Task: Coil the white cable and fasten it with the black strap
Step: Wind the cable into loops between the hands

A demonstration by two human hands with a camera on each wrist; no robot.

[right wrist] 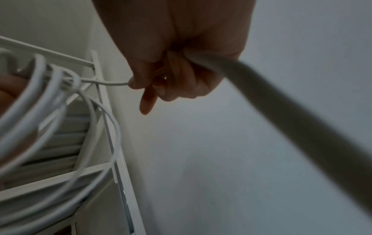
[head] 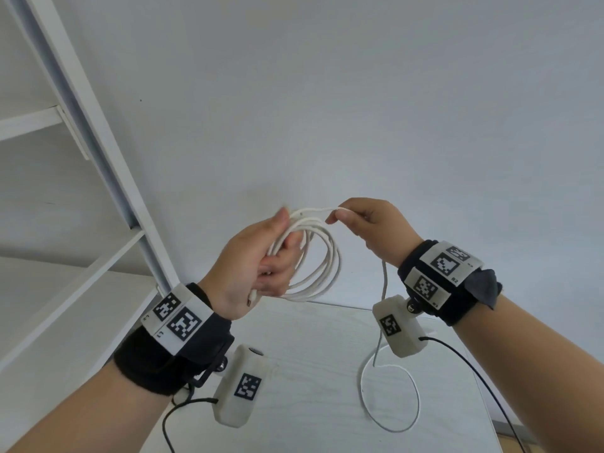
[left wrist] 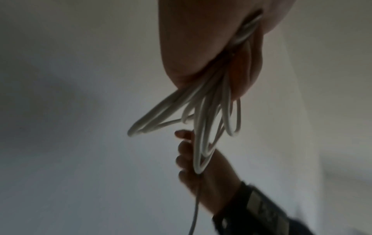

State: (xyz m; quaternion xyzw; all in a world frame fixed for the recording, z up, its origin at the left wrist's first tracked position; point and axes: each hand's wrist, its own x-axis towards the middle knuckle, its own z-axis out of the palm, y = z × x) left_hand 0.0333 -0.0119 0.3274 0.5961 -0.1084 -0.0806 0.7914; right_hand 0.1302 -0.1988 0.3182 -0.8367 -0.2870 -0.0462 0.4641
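My left grip (head: 258, 256) clenches the coiled cable (head: 322, 256). My right grip (head: 369, 223) pinches its strand just right of the coil; the slack loops on the table (head: 310, 371).

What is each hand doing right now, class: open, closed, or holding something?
Left hand: closed, gripping the coiled loops of the white cable.
Right hand: closed, pinching the cable's free run.

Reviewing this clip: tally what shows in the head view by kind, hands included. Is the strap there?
Hands: 2, left hand and right hand
White cable: 1
Wrist cameras: 2
Marker wristbands: 2
White shelf frame: 1
White table: 1
Black strap: 0 visible
Total: 9
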